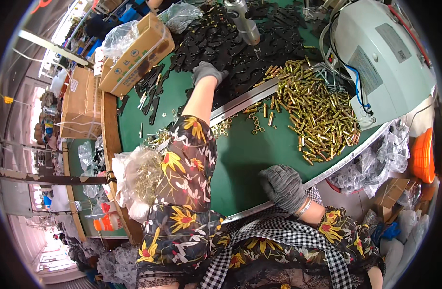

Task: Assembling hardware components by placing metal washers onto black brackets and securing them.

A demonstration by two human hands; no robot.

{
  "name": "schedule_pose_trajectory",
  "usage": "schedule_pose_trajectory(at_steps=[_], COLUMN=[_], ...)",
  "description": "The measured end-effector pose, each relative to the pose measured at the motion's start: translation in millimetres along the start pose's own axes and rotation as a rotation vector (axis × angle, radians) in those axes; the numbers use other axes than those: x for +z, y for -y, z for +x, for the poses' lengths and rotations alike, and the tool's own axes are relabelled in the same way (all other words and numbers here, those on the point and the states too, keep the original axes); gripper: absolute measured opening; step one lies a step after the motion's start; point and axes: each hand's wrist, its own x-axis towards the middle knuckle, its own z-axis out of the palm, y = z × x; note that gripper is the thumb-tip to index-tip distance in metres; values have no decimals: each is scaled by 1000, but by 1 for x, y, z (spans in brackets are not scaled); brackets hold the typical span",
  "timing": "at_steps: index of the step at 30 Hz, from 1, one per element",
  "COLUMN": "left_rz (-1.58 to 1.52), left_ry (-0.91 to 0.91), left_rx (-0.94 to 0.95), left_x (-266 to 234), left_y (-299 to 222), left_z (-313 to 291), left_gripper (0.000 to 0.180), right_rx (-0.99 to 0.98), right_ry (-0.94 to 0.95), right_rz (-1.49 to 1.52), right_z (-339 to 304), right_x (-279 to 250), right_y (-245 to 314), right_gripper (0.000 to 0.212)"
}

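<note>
Both my hands wear grey knit gloves. My left hand (207, 73) reaches to the near side of a wide heap of flat black metal plates (192, 48); its fingertips are hidden against the dark parts, so its grip cannot be made out. Resting at the table's near edge is my right hand (282, 188), fingers curled in; whatever they may hold is hidden. Beyond it lies a large pile of brass-coloured pins (317, 113). A metal rail (245, 101) runs slantwise between the plates and several small brass rings (256, 124). Above the heap hangs a machine's metal spindle (245, 26).
A pale green machine housing (389, 62) with cables stands at the right. At the left are a cardboard box (136, 55), a wooden table edge (111, 125) and a plastic bag of small parts (141, 176). An orange tub (423, 154) and bagged goods (370, 161) sit beyond the right edge.
</note>
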Motion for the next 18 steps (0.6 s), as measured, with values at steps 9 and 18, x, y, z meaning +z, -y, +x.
schedule_pose_trajectory(at_steps=[9,18], left_rz=[387,65], left_ry=[109,109], left_rx=[217,311], left_x=[-3,-38], left_y=[12,63], left_z=[67,26], left_gripper=[80,51], right_rx=[-40,-11], right_ry=[-8,-33], right_rz=[37,102], right_z=[-1,-4], right_x=[2,3], right_y=[-3,-1], right_gripper=[22,17])
